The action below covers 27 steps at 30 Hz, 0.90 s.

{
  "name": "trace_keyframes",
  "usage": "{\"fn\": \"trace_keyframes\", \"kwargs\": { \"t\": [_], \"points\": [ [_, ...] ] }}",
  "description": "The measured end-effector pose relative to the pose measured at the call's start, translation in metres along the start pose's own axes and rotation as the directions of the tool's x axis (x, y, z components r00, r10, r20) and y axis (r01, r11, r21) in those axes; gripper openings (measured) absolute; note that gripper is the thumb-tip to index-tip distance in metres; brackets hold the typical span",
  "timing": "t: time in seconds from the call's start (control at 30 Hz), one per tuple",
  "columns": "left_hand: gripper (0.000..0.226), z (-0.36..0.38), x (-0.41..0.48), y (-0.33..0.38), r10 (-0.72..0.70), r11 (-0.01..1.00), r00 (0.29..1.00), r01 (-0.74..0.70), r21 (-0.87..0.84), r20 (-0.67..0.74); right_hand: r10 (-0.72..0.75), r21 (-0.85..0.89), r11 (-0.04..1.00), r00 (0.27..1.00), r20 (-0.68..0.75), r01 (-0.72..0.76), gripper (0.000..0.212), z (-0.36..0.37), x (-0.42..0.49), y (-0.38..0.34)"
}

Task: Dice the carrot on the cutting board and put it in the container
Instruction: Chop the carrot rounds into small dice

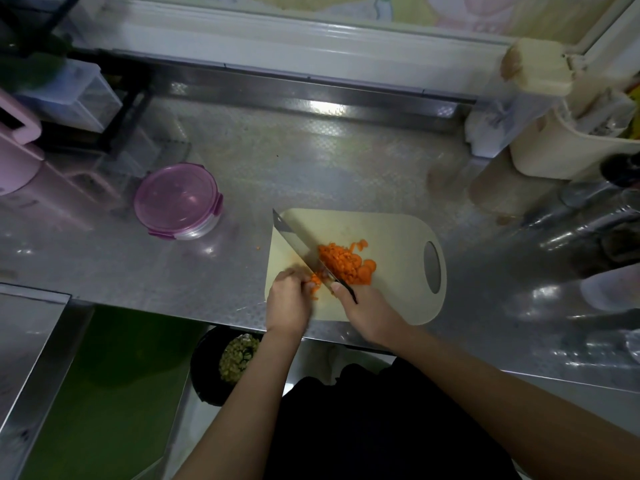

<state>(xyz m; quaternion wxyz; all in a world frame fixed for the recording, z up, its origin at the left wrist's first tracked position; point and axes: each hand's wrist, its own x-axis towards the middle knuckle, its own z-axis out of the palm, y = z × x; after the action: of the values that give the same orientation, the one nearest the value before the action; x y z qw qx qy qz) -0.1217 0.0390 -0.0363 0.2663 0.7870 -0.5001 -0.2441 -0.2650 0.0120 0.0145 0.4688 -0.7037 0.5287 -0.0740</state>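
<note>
The right hand is gripping the black handle of a broad steel knife, blade pointing toward eleven o'clock across the cream plastic cutting board. The left hand is curling its fingers onto blurred bits of the orange carrot, piled mid-board. The round clear pink-lidded container is sitting closed on the steel tabletop at ten o'clock, well apart.
</note>
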Motion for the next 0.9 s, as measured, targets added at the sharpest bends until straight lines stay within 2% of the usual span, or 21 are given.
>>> {"fn": "trace_keyframes", "kwargs": {
  "t": [0.27, 0.47, 0.67, 0.77, 0.9],
  "points": [
    [0.012, -0.002, 0.000, 0.004, -0.014, 0.998, 1.000, 0.013, 0.056, 0.019, 0.085, -0.113, 0.990, 0.995, 0.043, -0.080, 0.045, 0.003, 0.004, 0.000],
    [0.014, -0.004, 0.001, 0.006, -0.003, 0.995, 0.999, -0.001, 0.099, 0.040, 0.039, -0.110, 0.993, 0.999, 0.010, -0.037, 0.046, 0.016, 0.009, 0.001],
    [0.013, -0.003, -0.001, 0.003, 0.006, 0.997, 1.000, -0.008, 0.077, 0.022, 0.064, -0.148, 0.987, 0.997, 0.032, -0.059, 0.046, 0.010, 0.018, -0.005],
    [0.024, -0.002, -0.002, 0.001, 0.020, 0.998, 1.000, -0.021, 0.066, 0.007, 0.089, -0.108, 0.991, 0.995, 0.049, -0.083, 0.047, 0.007, 0.024, -0.005],
    [0.034, -0.004, -0.004, 0.002, 0.015, 1.000, 1.000, -0.015, 0.027, 0.006, 0.080, -0.138, 0.988, 0.995, 0.067, -0.070, 0.048, 0.002, 0.019, -0.005]
  ]
}}
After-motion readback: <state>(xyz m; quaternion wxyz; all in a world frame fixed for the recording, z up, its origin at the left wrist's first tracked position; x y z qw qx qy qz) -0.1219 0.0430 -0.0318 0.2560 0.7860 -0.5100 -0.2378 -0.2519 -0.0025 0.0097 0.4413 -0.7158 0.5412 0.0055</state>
